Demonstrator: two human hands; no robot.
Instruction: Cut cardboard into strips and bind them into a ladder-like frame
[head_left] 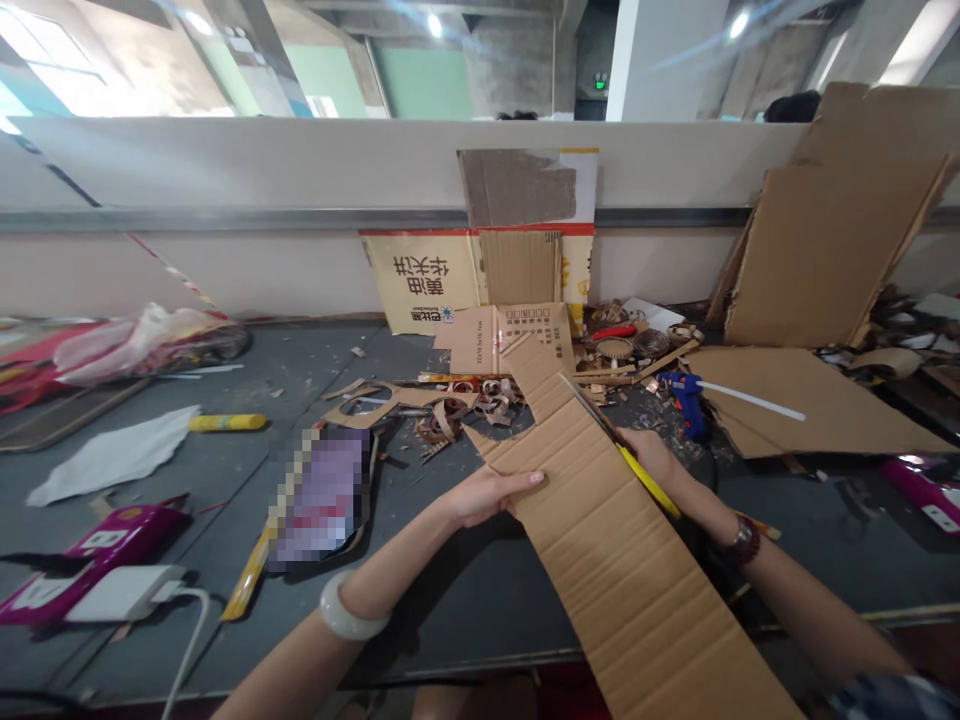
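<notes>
cardboard strip (600, 530): lies at centre to lower right of frame, over the near edge of the grey table (247, 470). long axis runs diagonally, from the lower right corner up toward frame centre. the far end widens into a side flap on the left and points at the back wall. flutes run across the strip.

left hand (487, 495): on the strip's left edge at centre frame, fingers together and flat on top, clamping the edge. thumb side not clear.

right hand (652, 455): at the strip's right edge, closed round the yellow handle of the scissors (600, 420). blades point up-left across the strip. its fingers are mostly hidden by handle and card.

hidden or cut off: the strip's near end leaves the frame at the bottom. a blurred patch (322, 500) covers something left of the left hand.

around: blue glue gun (686, 400) just beyond the right hand; curled card scraps (457, 410) beside the strip's far end; large cardboard sheets (817, 260) leaning at upper right.
</notes>
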